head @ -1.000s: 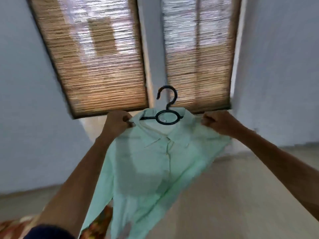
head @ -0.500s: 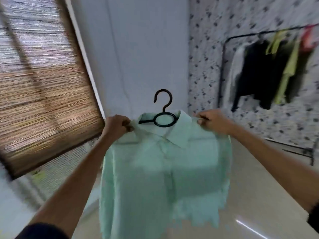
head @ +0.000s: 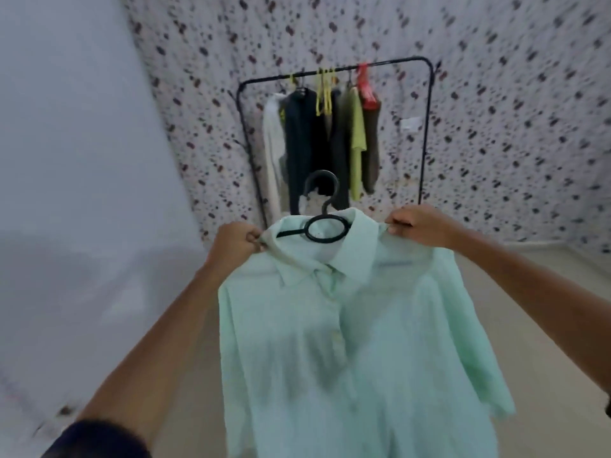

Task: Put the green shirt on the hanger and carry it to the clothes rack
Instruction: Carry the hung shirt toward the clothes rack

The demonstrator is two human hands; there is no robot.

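- view has swung from bamboo blinds to face the black metal clothes rack (head: 428,133) squarely.
- left hand (head: 235,243) and right hand (head: 419,226) each pinch a shoulder of the pale green collared shirt (head: 347,325) on its black plastic hanger (head: 325,226).
- carrying underway; rack not reached.

Left sleeve (head: 99,441): dark navy, short, ending above the elbow; only its hem edge shows.
Left forearm: bare from sleeve to wrist.
Left hand (head: 234,242): bare, no ring or glove visible.
Right forearm: bare; a dark sliver of clothing sits at its upper end.
Right hand (head: 418,224): bare, nothing worn at the wrist.
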